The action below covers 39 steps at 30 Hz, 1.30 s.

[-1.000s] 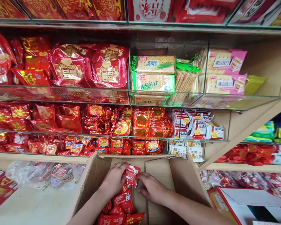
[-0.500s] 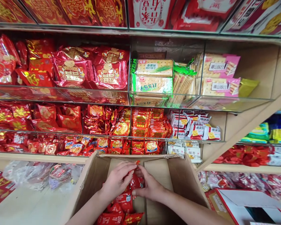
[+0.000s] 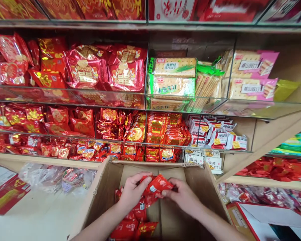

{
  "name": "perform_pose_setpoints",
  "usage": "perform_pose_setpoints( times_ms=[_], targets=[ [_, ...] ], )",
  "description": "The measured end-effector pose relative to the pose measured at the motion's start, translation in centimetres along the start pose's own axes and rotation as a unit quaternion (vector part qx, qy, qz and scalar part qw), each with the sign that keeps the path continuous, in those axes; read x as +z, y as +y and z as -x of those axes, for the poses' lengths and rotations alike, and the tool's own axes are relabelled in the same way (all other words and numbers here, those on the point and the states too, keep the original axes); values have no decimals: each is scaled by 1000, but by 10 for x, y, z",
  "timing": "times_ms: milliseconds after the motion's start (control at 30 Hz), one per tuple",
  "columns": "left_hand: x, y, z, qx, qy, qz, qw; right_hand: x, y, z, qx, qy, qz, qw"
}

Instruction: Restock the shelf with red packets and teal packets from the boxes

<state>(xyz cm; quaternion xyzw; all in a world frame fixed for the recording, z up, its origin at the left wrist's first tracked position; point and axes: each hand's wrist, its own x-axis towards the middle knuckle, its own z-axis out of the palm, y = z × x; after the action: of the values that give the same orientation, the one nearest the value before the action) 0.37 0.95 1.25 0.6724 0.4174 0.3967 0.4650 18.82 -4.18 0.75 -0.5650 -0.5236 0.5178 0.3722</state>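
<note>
Both my hands are inside an open cardboard box [image 3: 100,194] at the bottom centre. My left hand [image 3: 132,192] and my right hand [image 3: 184,195] are closed together on a bunch of small red snack packets [image 3: 158,185], held up between them above the box floor. More red packets [image 3: 132,229] lie loose in the left part of the box, under my left wrist. The box's right half shows bare cardboard.
Glass-fronted shelves behind the box hold red packets [image 3: 105,67], green cracker packs [image 3: 174,78], pink cracker packs [image 3: 253,75] and small white-and-red packs [image 3: 215,134]. A clear plastic bag [image 3: 52,177] lies on the counter at left. A red-edged carton [image 3: 261,217] sits at right.
My hands have gathered the red packets and lifted them a little, both now gripping one bunch. The camera view has shifted slightly to the left and down.
</note>
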Motion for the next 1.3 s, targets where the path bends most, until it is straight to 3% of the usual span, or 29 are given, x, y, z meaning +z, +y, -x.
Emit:
perform_pose_setpoints(
  times_ms=[100, 167, 267, 333, 433, 533, 633, 900, 1100, 1200, 1300],
  targets=[
    [-3, 3, -1, -37, -57, 19, 998, -24, -17, 12, -90, 58, 77, 991],
    [0, 12, -2, -78, -66, 86, 991, -32, -27, 16, -181, 96, 105, 973],
    [7, 29, -5, -164, -127, 236, 949, -30, -34, 16, -297, 103, 146, 938],
    [11, 39, -7, -170, -154, 295, 927, -23, -33, 15, -321, 99, 157, 929],
    [14, 46, -8, -137, -137, 327, 925, -12, -28, 12, -284, 129, 114, 943],
    [15, 47, -10, -107, -100, 305, 941, -6, -24, 9, -203, 153, -37, 966],
    [16, 46, -10, -77, -89, 281, 953, -7, -25, 5, -144, 148, -145, 968],
    [16, 42, -7, -92, -137, 267, 950, -11, -31, 4, -112, 173, -194, 959],
    [16, 47, -11, -89, -165, 230, 955, -15, -30, 3, -138, 141, -52, 979],
    [20, 46, -9, -132, -118, 251, 952, -13, -31, 4, -124, 141, -121, 975],
    [22, 43, -8, -175, -37, 338, 924, -11, -29, 5, -86, 84, -203, 972]
  ],
)
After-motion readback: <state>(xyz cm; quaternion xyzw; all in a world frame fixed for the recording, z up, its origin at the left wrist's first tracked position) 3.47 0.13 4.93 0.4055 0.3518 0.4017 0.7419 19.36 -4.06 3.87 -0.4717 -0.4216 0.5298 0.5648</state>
